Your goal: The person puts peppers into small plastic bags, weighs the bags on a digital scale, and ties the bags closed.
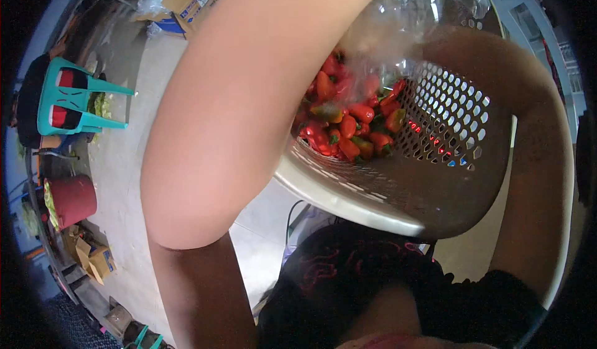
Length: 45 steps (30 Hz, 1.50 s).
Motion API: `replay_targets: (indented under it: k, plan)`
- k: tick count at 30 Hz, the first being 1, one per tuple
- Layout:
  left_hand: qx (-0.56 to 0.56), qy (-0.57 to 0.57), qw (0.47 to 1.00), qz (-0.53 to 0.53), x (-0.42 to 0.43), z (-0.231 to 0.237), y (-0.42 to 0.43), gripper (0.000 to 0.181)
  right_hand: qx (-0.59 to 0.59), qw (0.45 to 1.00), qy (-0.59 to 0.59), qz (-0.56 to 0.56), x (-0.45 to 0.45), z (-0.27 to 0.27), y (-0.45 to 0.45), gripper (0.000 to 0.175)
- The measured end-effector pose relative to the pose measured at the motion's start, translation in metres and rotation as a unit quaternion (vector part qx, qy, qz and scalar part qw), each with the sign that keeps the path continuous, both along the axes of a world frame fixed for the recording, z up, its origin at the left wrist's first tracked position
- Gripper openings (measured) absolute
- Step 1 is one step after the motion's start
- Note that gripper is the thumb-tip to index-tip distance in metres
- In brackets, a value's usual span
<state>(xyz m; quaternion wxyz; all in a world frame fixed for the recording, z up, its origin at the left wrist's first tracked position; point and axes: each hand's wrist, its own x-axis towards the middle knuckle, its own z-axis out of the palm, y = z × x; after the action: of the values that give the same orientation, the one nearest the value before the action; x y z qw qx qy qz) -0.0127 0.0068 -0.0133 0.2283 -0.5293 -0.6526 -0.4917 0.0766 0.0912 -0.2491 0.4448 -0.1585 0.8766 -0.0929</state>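
My left hand is out of view; the left forearm runs up across the picture and leaves at the top edge. A colander-like perforated plastic basket with a pale lit rim is tilted in front of my chest. Small red peppers, some orange or greenish, are heaped in its left part. My right arm curves over the basket's right side. Blurred behind clear plastic film, my right hand is just above the peppers. Whether its fingers grip the film or a pepper is not visible.
Far left, a person in dark clothing sits on a teal plastic chair near leafy scraps. Below it in view are a red bucket with leaves and an open cardboard box. Another cardboard box with plastic wrap lies at upper left.
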Motion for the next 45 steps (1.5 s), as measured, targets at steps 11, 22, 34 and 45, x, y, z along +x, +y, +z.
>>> replay_targets:
  k: [11,22,34,45]
  plan:
    - [-0.085,0.020,0.994,0.059,0.006,-0.010,0.005,0.016,-0.076,0.986,-0.052,-0.140,0.020,0.040,-0.050,0.049]
    - [-0.117,0.007,0.992,0.053,-0.012,-0.020,0.007,0.021,-0.148,0.911,-0.043,-0.383,0.017,0.027,-0.076,0.055]
    - [-0.174,0.028,0.984,0.036,-0.022,-0.025,0.022,0.019,-0.137,0.977,-0.073,-0.144,0.013,0.121,-0.012,0.043]
    - [-0.202,-0.295,0.928,-0.103,-0.012,-0.007,0.010,0.033,-0.619,0.541,0.407,-0.398,0.022,0.261,0.022,0.032]
